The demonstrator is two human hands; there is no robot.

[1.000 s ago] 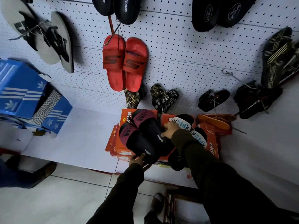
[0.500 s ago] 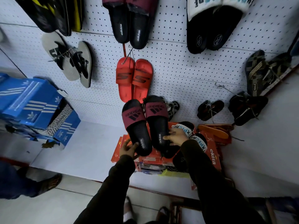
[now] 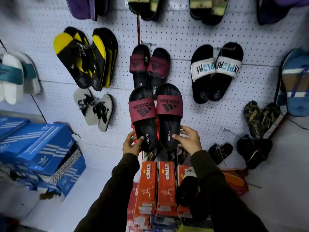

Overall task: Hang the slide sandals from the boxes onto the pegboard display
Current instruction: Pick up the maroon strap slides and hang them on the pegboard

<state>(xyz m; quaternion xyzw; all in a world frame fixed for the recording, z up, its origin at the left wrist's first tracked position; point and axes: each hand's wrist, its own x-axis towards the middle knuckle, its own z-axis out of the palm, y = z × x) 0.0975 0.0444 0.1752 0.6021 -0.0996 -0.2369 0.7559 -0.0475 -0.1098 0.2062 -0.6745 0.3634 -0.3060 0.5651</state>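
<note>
— Where's the pair he's meant to hang?

— Up against the pegboard (image 3: 192, 30), held by the heels. The left hand (image 3: 132, 144) is closed round the heel of the left slide (image 3: 143, 119), thumb on the footbed. The right hand (image 3: 189, 139) grips the heel of the right slide (image 3: 168, 114), thumb on top and the other fingers curled round the outer edge.

— Which way do they run?

— Long axes nearly upright on the board, toes up, heels down in the hands, maroon straps facing us. So the toe ends lie straight above each grip, and the two slides touch side by side.

— And the spot they go to?

— Just above their toes hangs a matching maroon pair (image 3: 149, 67), its heels overlapped by the toes of the held pair. There's a peg (image 3: 148, 44) at the top of that pair. Whether a free hook sits behind the held slides I can't tell; they hide the board there.

— Which hand is nearer?

— Much the same, I'd say. Both are at one height.

— Room to work?

— Fair. The flip-flops (image 3: 95, 111) hang off to the left, the white-strapped slides (image 3: 215, 72) to the right, both well apart. Below the hands stand the orange boxes (image 3: 157, 185), with another slide (image 3: 187, 185) lying on them.
</note>
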